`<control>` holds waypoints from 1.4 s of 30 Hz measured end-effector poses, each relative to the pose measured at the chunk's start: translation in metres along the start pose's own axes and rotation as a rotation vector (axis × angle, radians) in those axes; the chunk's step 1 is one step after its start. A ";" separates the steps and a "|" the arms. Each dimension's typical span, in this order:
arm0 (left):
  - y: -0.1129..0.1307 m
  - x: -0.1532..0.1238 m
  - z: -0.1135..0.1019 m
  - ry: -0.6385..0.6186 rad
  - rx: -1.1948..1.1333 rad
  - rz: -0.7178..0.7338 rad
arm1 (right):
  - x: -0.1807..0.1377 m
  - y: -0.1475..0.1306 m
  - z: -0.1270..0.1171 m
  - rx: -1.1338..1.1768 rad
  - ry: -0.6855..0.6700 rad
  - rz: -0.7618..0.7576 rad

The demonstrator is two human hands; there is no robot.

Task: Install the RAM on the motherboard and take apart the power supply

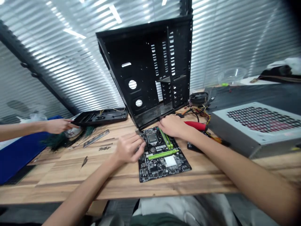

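A black motherboard [164, 161] with green slots lies flat on the wooden table [70, 179], just in front of an open black computer case [150, 69]. My left hand [129, 147] rests on the board's left edge, fingers curled over it. My right hand [172, 125] lies on the board's far right corner by the green memory slots, fingers bent down onto it. Whether either hand pinches a small part is hidden.
A grey power supply [254, 128] with coloured wires sits at the right, a red-handled tool [196, 125] beside my right wrist. Another person's hand [57, 125] reaches in from the left near a black panel [101, 116]. A metal bracket [96, 138] and a fan [198, 98] lie nearby.
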State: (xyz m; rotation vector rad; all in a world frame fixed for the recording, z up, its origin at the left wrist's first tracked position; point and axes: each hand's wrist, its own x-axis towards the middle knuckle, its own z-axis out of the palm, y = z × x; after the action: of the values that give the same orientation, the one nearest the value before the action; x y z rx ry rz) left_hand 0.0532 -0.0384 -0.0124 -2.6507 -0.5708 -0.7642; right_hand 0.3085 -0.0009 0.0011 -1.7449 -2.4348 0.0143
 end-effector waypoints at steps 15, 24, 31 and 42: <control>0.003 -0.001 0.001 0.004 0.089 0.006 | 0.003 -0.003 0.004 -0.093 0.097 -0.002; 0.002 -0.002 0.001 0.002 0.077 0.026 | 0.005 -0.002 0.009 -0.117 0.104 -0.002; -0.009 0.002 -0.008 -0.028 0.217 -0.439 | 0.004 -0.003 0.009 -0.114 0.097 0.002; -0.052 -0.020 -0.013 -0.350 0.693 -0.971 | 0.001 -0.004 0.004 -0.087 0.079 -0.007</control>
State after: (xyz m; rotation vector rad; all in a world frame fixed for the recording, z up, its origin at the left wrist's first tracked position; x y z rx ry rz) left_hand 0.0084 -0.0039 -0.0027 -1.7587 -1.8744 -0.1984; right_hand 0.3033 -0.0006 -0.0027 -1.7364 -2.4189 -0.1606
